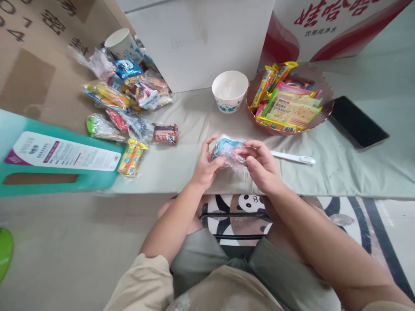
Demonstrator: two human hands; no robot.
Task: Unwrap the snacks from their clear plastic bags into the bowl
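Both my hands hold a small blue packet in clear plastic wrap [227, 149] just above the table's near edge. My left hand [207, 166] grips its left side, thumb in front and fingers behind. With thumb and fingers, my right hand [262, 166] pinches the crinkled wrap on the right side. What is inside the packet is hard to make out. Behind the packet stands a white paper cup [229, 97] with a blue leaf print. A white plastic stick-like tool [295, 157] lies partly behind my right hand.
A pinkish scalloped bowl [290, 129] of wrapped biscuits stands at the right, beside a black phone [358, 121]. Wrapped snacks [129, 93] and a tipped paper cup [121, 43] pile up at the left. A teal carton [97, 172] and a white box [207, 39] border the space.
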